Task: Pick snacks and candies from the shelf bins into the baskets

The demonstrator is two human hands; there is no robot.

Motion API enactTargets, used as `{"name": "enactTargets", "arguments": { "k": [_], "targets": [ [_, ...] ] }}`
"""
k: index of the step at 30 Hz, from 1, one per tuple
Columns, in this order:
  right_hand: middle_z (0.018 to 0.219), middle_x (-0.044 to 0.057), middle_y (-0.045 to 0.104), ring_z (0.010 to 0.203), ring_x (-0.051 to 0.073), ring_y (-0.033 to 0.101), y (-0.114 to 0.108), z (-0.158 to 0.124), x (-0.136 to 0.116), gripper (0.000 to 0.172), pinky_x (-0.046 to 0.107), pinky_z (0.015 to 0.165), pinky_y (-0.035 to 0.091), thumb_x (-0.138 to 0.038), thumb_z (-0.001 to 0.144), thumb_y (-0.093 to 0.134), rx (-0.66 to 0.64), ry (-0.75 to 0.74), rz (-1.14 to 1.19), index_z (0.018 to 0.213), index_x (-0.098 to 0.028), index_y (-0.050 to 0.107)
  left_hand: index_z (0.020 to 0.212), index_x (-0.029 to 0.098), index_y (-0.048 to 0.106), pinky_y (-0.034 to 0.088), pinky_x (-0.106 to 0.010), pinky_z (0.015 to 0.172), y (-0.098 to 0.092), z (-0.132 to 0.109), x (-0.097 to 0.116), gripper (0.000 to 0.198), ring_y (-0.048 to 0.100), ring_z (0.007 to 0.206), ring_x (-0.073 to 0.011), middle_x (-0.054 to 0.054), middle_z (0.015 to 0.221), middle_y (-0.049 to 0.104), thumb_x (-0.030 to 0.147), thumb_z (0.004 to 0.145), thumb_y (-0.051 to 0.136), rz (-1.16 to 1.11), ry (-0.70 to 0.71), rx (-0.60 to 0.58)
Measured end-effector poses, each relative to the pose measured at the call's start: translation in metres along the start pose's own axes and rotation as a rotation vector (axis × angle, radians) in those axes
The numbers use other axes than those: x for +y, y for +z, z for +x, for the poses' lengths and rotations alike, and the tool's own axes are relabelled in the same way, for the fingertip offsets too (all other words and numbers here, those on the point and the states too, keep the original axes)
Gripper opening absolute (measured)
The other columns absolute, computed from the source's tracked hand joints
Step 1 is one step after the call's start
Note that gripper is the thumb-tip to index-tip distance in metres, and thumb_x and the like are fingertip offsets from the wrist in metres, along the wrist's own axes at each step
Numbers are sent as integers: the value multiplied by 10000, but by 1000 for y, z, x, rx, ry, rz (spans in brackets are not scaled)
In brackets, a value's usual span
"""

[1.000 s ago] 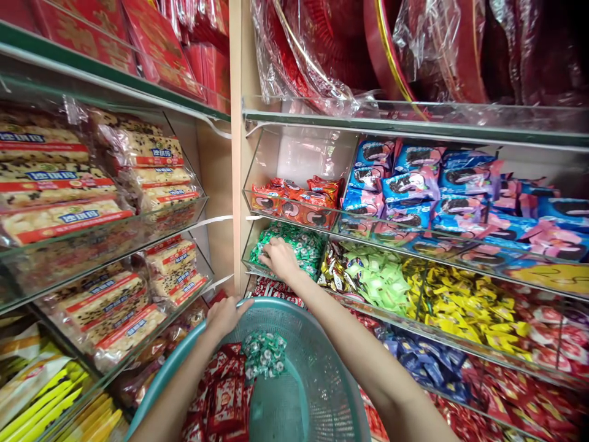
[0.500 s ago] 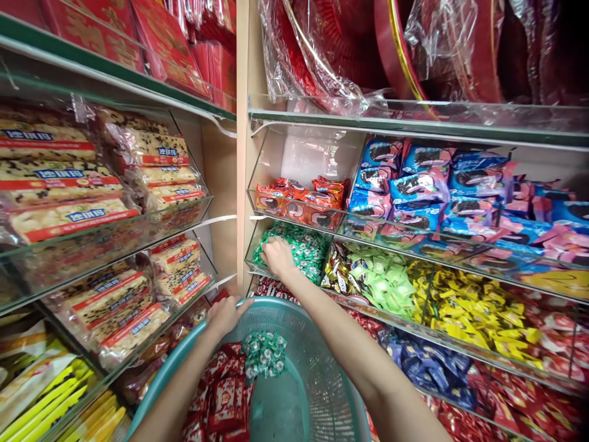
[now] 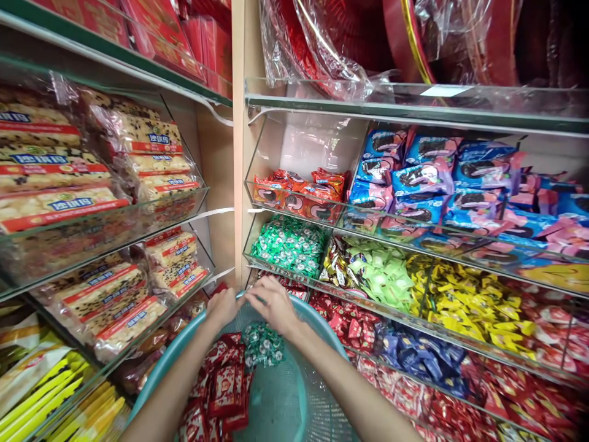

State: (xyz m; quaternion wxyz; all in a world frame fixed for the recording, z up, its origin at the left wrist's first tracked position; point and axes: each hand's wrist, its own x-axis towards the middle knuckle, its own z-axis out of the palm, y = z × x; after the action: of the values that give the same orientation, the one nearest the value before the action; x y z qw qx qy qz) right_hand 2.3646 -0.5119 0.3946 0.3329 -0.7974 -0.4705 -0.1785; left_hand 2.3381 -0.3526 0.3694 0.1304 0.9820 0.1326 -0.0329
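Observation:
My left hand (image 3: 224,307) is closed round the far rim of a teal plastic basket (image 3: 317,319). Beside it, my right hand (image 3: 271,304) rests at the same rim with its fingers bent over the edge and gripping there; no candy shows in it. Inside the basket, red-wrapped packets (image 3: 227,387) lie on the left, and a small heap of green-wrapped candies (image 3: 263,344) sits at the far side, partly behind my right hand. More green candies (image 3: 289,245) fill a glass-fronted shelf bin just beyond the basket.
Glass-fronted shelves rise on both sides of a wooden post (image 3: 238,141). Bagged pastry bars (image 3: 156,138) stand at left. On the right are blue cookie packs (image 3: 423,178), light green candies (image 3: 381,270), yellow candies (image 3: 478,301) and dark blue candies (image 3: 418,356). Red plastic-wrapped items (image 3: 331,43) sit above.
My right hand has come down and back from the green candy bin to the basket's rim, next to my left hand. The view has shifted slightly; my left hand still holds the rim.

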Motion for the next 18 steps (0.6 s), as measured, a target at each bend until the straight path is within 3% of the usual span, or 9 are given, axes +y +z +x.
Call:
{"name": "enactTargets", "arguments": {
  "k": [6, 18],
  "targets": [
    [826, 15, 579, 807, 167, 495, 42, -50, 32, 195, 289, 699, 387, -301, 904, 500, -277, -22, -283, 802, -207, 638, 1077, 221, 664, 474, -399, 798, -1, -3, 6, 632, 641, 999, -341, -170, 1036, 709, 642, 845, 255, -14, 6, 2],
    [828, 11, 568, 827, 159, 471, 65, -77, 42, 222, 301, 706, 344, -289, 925, 472, -351, -78, -455, 768, -200, 600, 1080, 222, 657, 479, -403, 792, 7, -3, 10, 657, 648, 984, -340, -178, 1020, 711, 662, 834, 236, 17, 10, 7]
  ]
}}
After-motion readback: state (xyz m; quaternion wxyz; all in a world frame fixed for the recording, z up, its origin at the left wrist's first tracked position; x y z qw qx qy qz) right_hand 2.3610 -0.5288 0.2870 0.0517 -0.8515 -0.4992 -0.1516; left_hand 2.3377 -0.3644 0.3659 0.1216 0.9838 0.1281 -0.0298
